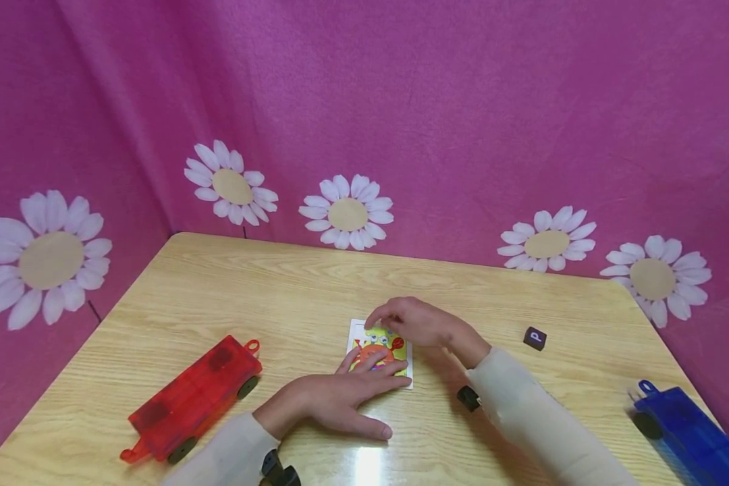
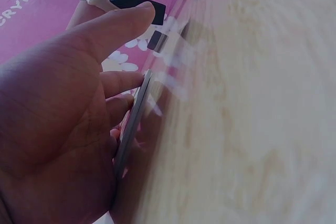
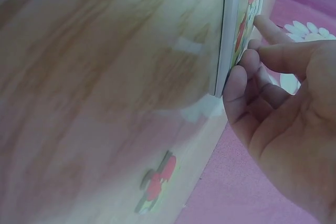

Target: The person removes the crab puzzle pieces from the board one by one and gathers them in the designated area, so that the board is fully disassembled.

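On the worktop (image 1: 279, 290), right of a red wagon (image 1: 191, 395), the left hand (image 1: 343, 398) lies fingers outspread across a crab picture board (image 1: 376, 340); the right hand (image 1: 422, 322) bends its fingers over one corner, pinching or not, I can't tell.

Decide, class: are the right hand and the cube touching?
Apart: the head view shows a stretch of table between the right hand and the cube.
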The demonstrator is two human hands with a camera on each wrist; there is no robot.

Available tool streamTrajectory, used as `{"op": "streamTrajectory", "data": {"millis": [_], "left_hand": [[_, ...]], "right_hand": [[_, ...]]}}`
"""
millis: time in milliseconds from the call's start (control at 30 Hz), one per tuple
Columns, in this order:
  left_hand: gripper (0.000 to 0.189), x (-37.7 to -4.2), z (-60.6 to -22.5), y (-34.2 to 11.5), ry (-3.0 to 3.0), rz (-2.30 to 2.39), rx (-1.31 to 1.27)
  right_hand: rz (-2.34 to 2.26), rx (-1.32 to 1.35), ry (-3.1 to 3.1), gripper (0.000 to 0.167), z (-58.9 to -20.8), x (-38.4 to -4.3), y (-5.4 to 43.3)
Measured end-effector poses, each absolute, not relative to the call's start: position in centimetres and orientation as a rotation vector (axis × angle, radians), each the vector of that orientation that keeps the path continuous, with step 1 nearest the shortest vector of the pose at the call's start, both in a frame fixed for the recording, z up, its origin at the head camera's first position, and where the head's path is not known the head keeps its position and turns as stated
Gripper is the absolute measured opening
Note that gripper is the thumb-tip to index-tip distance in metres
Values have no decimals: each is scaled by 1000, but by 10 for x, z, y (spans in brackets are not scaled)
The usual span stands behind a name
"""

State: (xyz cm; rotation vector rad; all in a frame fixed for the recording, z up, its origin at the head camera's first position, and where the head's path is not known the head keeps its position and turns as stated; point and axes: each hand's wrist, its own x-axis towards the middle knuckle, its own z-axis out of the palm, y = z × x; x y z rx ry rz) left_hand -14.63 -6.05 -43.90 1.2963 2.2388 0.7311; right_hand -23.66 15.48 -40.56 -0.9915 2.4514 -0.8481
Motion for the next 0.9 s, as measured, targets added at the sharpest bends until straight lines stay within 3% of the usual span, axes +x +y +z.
{"op": "streamTrajectory", "data": {"millis": [900], "left_hand": [[75, -147, -440, -60, 2224, 759, 1278]], "right_hand": [[-822, -971, 2474, 40, -408, -234, 156]]}}
